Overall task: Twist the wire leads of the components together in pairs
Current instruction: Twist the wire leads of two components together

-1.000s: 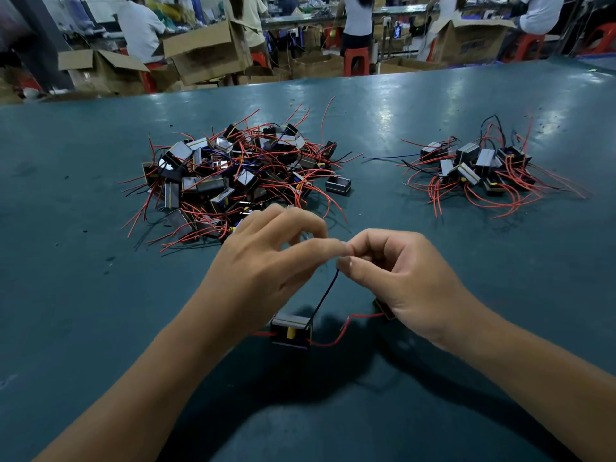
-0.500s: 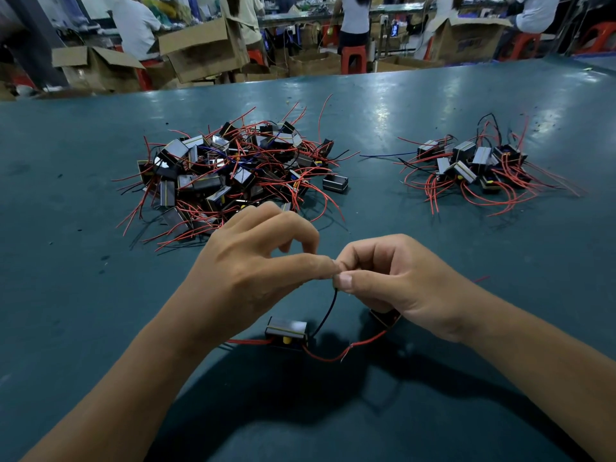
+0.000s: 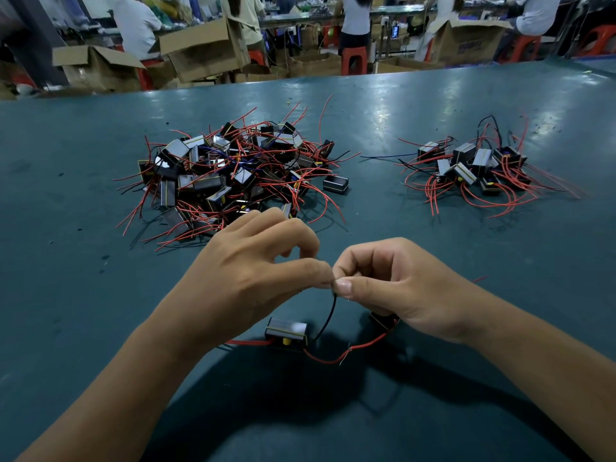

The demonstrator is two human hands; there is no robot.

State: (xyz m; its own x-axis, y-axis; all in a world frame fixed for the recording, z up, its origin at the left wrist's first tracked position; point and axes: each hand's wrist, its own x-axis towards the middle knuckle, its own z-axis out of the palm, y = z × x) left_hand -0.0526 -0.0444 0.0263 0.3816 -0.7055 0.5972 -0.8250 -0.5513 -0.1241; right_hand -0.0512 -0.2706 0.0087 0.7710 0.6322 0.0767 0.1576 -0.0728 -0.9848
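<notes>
My left hand (image 3: 253, 275) and my right hand (image 3: 393, 288) meet fingertip to fingertip above the table, both pinching the end of a thin black wire lead (image 3: 328, 315). That lead runs down to a small black component (image 3: 286, 333) with a silver top lying under my left hand. A second component (image 3: 383, 320) is mostly hidden beneath my right palm. A red lead (image 3: 340, 356) with a twisted bare joint links the two on the table.
A big heap of loose components with red leads (image 3: 230, 175) lies beyond my left hand. A smaller pile (image 3: 473, 168) sits at the far right. The green table (image 3: 66, 295) ends at its far edge before cardboard boxes (image 3: 203, 48) and seated people.
Both hands have dropped slightly and closed in tighter on the black lead's end. The component and red lead shifted a little on the table.
</notes>
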